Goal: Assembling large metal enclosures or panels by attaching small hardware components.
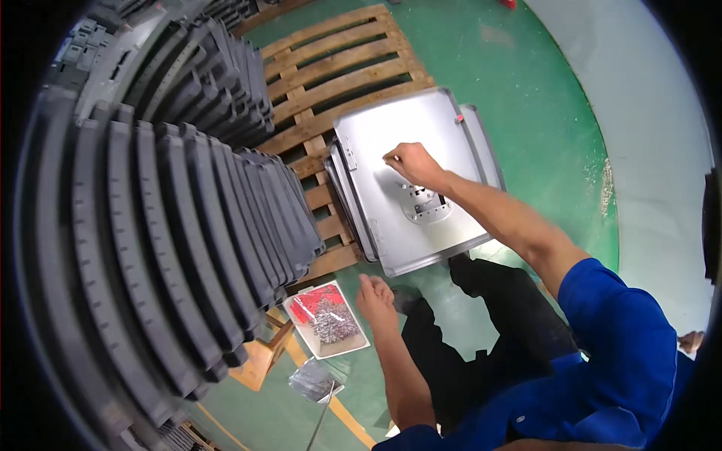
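My right hand (417, 164) hovers over a silver sheet-metal panel (380, 124) with its fingertips pinched together. Whatever they hold, if anything, is too small to name. The panel has a rounded, punched plate with cut-outs (429, 207) near its front edge, and a small red spot at its far right corner. It lies on top of other similar panels. Closer to me, my left hand (377, 299) has its fingers curled, and what is inside them is hidden. Beside that hand is a white tray (347, 346) with many small silver parts and red pieces in clear plastic.
Tall stacks of grey moulded frames (180, 233) fill the left side. Under the panels lies a wooden pallet (338, 45). A wooden stool (259, 362) and a grey plastic bag (312, 378) are near the tray. A pale wall (639, 113) bounds the green floor on the right.
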`<act>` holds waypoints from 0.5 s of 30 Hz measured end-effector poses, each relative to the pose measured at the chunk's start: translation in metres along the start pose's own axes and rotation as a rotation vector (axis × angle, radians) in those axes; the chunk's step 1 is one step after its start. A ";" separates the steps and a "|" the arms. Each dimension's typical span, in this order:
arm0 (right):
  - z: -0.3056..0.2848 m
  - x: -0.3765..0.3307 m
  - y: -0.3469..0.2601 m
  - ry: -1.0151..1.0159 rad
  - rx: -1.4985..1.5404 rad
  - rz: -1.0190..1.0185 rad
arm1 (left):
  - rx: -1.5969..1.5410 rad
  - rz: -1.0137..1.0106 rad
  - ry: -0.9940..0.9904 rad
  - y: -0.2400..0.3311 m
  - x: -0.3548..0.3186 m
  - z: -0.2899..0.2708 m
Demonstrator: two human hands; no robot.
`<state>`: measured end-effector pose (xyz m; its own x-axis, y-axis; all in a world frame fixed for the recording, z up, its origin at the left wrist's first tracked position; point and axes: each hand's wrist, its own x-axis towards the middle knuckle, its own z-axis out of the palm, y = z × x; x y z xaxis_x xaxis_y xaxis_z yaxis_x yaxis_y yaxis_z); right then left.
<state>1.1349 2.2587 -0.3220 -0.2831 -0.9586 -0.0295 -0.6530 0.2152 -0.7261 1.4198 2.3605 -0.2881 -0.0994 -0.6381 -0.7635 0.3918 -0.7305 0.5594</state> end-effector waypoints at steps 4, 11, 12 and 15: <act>0.042 0.056 0.021 0.048 0.083 -0.051 | 0.036 0.095 -0.081 -0.019 0.072 -0.010; 0.092 0.091 0.048 0.013 0.116 -0.070 | -0.059 0.247 -0.219 -0.017 0.148 0.005; 0.096 0.092 0.051 -0.004 0.102 -0.069 | -0.076 0.270 -0.249 -0.018 0.156 0.009; 0.106 0.095 0.056 0.014 0.157 -0.128 | -0.128 0.301 -0.304 -0.018 0.177 0.024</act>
<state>1.1455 2.1605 -0.4384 -0.2148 -0.9735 0.0786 -0.5674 0.0588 -0.8213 1.3736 2.2545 -0.4256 -0.2200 -0.8744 -0.4325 0.5525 -0.4770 0.6835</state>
